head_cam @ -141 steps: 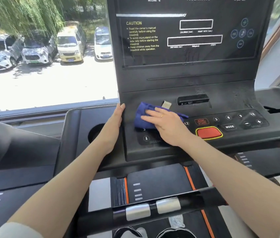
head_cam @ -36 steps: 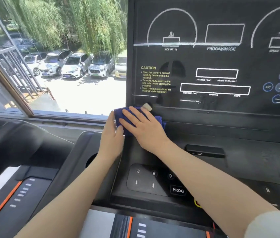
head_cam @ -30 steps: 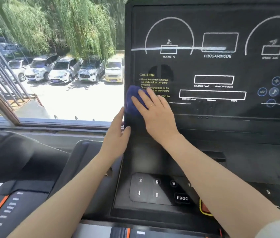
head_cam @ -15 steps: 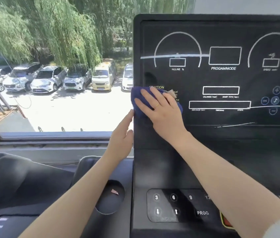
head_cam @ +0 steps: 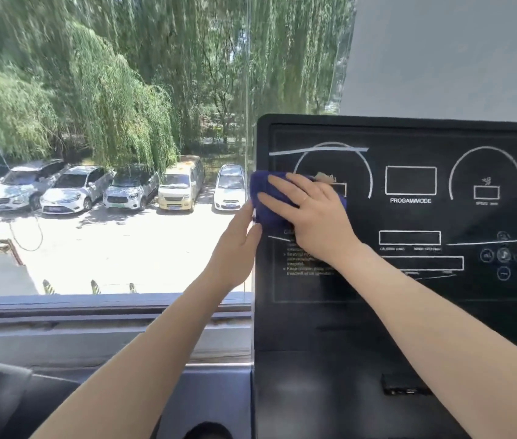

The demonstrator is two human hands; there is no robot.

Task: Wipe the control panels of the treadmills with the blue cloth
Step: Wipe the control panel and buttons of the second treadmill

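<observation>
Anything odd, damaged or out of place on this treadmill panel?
Only a misprint: the panel label reads "PROGAM/MODE". No damage or spill shows. The right hand presses the cloth flat; the left hand rests on the panel's edge.

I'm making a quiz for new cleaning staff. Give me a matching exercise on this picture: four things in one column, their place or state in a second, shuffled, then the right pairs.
Things
1. blue cloth
2. right hand
3. left hand
4. yellow van

Places or states
A. parked outside, seen through the window
B. flat on the cloth, pressing it to the control panel
C. at the panel's left edge, fingers straight
D. on the screen's left side, under a palm

Pairs: 1-D, 2-B, 3-C, 4-A
</observation>
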